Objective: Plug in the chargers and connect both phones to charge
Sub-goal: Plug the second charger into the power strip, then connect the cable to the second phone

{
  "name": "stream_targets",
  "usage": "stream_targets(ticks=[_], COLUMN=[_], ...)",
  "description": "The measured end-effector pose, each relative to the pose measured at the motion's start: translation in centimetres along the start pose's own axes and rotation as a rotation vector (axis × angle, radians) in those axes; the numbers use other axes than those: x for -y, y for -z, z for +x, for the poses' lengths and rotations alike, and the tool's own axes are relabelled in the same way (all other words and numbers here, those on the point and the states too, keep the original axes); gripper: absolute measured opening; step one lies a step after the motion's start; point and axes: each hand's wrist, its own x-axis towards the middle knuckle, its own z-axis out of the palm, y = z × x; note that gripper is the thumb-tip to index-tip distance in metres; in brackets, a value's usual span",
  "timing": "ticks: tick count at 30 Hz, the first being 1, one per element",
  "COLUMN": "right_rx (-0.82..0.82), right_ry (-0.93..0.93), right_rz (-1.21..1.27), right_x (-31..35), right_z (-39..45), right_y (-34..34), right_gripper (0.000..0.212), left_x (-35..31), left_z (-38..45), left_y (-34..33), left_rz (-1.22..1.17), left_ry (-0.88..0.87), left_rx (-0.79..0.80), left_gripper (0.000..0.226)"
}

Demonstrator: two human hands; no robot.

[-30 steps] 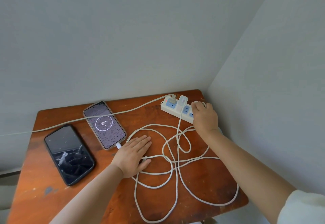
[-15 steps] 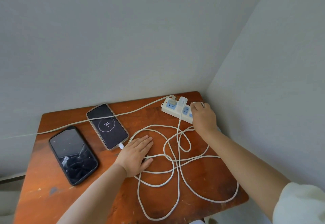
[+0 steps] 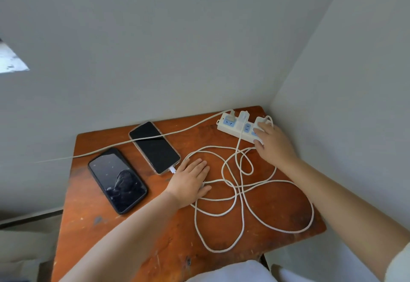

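Wooden desk [image 3: 137, 233], set in a wall corner. Power strip [image 3: 230, 126]: white, at the far right corner, long axis running from far-left to near-right; two white chargers [image 3: 243, 118] plugged in, a third plug [image 3: 231, 116] at its far end. Right hand [image 3: 274, 143]: laid over the strip's near end, fingers curled onto it; whether it grips anything cannot be told. Left hand [image 3: 192, 181]: flat and open, palm down on the desk and on the coiled white cables [image 3: 241, 195]. Cased phone [image 3: 154, 147]: near the far edge, long axis far-left to near-right, cable plugged into its near end; screen dark, whereas a second ago it showed a charging dial. Black phone [image 3: 117, 179]: toward the left edge, parallel, screen dark; no cable visibly attached. A separate cord [image 3: 111, 147] crosses the cased phone and leaves the left edge. The strip's near end is hidden under the right hand.
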Motion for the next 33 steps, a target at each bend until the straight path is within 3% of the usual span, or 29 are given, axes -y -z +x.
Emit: stream_targets(ticks=[7,11,14,17,21,24,29,33], right_rx=[-0.151,-0.154,-0.137,-0.082,-0.062,-0.048,-0.001,0.040], right_ry=[0.002,0.034,0.079,0.006,-0.162,-0.288,-0.458,-0.473], right_rz=[0.115,0.211,0.265,0.258,0.206,0.225,0.225,0.211], right_x=[5.6,9.5,11.8,13.5,15.7,17.1,18.4,18.5], right_z=[-7.1,-10.0,-11.8,-12.4,-11.9,-10.7,-8.7,-9.2], right_y=[-2.6,-4.2,-5.4,-6.1,-7.1,-7.8,-7.7,-7.5], right_gripper=[0.033,0.029,0.025,0.025,0.027,0.032,0.031,0.023], left_x=[3.2,6.3,8.8,11.0,12.2,12.2,12.4,12.6], left_z=[-7.7,-12.2,-14.3,-15.1,-15.5,-15.5,-15.5,-15.6], left_y=[0.0,0.6,0.5,-1.0,-2.7,-3.0,-3.3,-3.6], left_rz=[-0.249,-0.152,-0.137,-0.165,-0.187,-0.198,-0.164,-0.173], left_ry=[0.007,0.037,0.156,0.265,0.289,0.293,0.294,0.281], left_rx=[-0.154,-0.300,-0.229,-0.193,-0.132,-0.179,-0.170,-0.199], left_gripper=[0.046,0.031,0.070,0.093,0.105,0.100,0.060,0.058])
